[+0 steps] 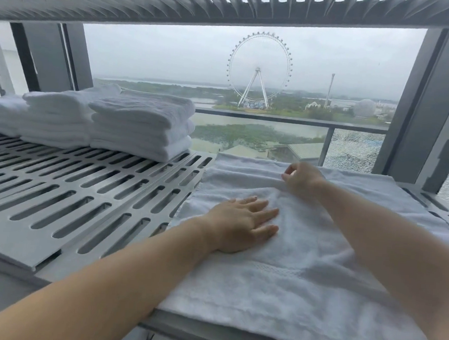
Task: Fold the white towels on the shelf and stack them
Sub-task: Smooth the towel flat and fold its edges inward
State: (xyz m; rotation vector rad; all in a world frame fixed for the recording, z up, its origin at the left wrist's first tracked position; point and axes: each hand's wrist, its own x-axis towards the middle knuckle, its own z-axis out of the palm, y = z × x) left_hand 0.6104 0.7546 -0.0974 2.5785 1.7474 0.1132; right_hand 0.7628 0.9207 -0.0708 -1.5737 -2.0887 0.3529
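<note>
A white towel (303,276) lies spread on the right half of the slotted grey shelf (64,198). My left hand (243,224) presses flat on the towel near its left side, fingers straight. Further back, my right hand (301,179) pinches a raised fold of the same towel near its far edge. Folded white towels stand in stacks at the back left: one stack (144,127) nearest the middle, a second stack (57,115) beside it, and a lower pile (1,114) at the far left.
The shelf above (176,2) hangs low over the work area. Grey upright posts (419,103) stand at the right and back left. Behind the shelf is a window with a railing (288,120).
</note>
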